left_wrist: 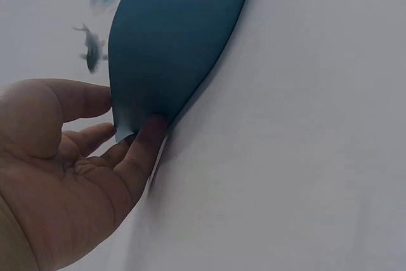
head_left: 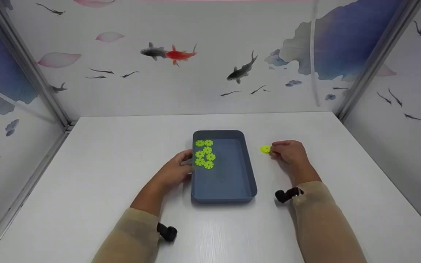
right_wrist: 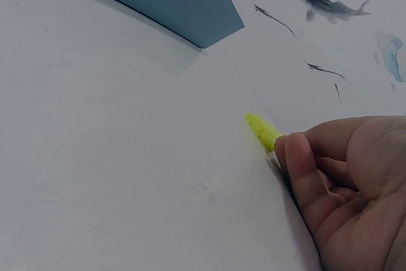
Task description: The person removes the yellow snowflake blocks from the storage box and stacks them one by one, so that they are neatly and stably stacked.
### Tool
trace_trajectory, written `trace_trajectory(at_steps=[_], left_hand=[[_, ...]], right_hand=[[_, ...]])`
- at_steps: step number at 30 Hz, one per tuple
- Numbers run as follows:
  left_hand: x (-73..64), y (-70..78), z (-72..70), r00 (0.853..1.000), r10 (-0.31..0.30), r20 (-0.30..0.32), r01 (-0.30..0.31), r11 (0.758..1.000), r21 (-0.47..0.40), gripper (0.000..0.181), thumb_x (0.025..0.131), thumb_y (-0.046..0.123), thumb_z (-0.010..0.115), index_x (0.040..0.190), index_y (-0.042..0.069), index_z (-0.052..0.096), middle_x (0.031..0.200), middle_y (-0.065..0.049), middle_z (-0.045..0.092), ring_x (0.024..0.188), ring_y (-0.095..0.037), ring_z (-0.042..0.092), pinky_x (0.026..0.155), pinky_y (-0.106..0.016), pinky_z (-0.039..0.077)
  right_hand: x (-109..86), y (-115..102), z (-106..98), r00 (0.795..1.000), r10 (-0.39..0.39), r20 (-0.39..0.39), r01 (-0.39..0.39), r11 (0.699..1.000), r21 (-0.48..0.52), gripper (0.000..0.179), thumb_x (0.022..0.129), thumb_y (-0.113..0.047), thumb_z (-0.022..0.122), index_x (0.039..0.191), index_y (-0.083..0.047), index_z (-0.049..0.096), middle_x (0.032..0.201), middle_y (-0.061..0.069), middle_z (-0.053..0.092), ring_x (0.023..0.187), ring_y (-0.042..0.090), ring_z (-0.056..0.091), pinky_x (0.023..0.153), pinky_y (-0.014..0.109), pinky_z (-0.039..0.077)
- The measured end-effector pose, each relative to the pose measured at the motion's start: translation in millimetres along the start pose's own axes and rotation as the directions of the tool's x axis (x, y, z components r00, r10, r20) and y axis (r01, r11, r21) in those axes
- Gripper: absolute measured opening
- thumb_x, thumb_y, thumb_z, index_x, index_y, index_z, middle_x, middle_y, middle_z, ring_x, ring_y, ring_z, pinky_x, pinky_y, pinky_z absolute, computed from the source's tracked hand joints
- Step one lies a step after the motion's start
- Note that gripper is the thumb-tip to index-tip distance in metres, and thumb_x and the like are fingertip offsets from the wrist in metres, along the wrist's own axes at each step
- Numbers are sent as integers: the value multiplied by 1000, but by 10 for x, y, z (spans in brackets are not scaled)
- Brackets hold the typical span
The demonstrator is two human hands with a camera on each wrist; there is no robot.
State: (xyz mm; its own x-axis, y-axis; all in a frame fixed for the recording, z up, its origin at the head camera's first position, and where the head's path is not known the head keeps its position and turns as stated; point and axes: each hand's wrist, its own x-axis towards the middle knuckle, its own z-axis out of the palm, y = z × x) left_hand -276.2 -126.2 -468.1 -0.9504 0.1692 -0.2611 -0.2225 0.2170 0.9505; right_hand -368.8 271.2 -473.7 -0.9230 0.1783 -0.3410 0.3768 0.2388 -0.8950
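A blue-grey rectangular tray [head_left: 228, 182] lies on the white table with several yellow-green notched plastic discs [head_left: 208, 165] grouped along its left side. My left hand [head_left: 174, 170] touches the tray's left outer wall; in the left wrist view its fingertips [left_wrist: 152, 128] rest against the blue side [left_wrist: 171, 36] low down near the table. To the right of the tray, my right hand [head_left: 289, 151] pinches one more yellow-green disc [head_left: 265, 149] between thumb and fingers. In the right wrist view that disc [right_wrist: 261, 131] sticks out from the fingertips, close over the table, apart from the tray.
The white table [head_left: 122, 146] runs back to a wall [head_left: 203, 91] printed with fish and petals. Side panels with metal frame posts [head_left: 375, 54] close it in at left and right. Black wrist devices [head_left: 287, 195] sit at both sleeves.
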Motion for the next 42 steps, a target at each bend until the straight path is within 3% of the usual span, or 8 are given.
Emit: trace_trajectory(at_steps=[21,31,38,42], left_hand=[[2,-3,-5,1000,7,6,-7,1000,-7,72,102,19,67,167,19,37,174,-3,37,161,-29,40,125,-51,45],[20,4,-5,1000,-7,14,7,999,-49,70,102,12,64,167,18,38,173,-3,37,152,-27,50,123,-49,48],[27,-2,-3,1000,-10,7,10,999,-30,70,102,12,63,167,19,38,174,-3,36,157,-28,44,124,-50,46],[28,-7,-5,1000,-7,8,8,1000,-25,69,102,12,63,166,19,39,174,-3,36,159,-29,42,125,-51,46]], right_hand=[[-8,13,16,999,43,-25,-41,997,58,36,104,-17,69,138,-5,66,132,15,67,95,14,73,89,23,64],[-53,3,40,999,32,-34,-27,992,120,40,104,-20,68,142,-8,66,136,13,67,98,13,72,88,23,63],[-116,-130,82,999,-27,-23,28,998,63,41,105,-26,68,142,-9,68,137,13,68,102,15,71,88,21,62],[-167,-235,152,998,-59,4,58,994,89,42,104,-26,70,142,-8,67,140,13,66,108,18,71,91,22,63]])
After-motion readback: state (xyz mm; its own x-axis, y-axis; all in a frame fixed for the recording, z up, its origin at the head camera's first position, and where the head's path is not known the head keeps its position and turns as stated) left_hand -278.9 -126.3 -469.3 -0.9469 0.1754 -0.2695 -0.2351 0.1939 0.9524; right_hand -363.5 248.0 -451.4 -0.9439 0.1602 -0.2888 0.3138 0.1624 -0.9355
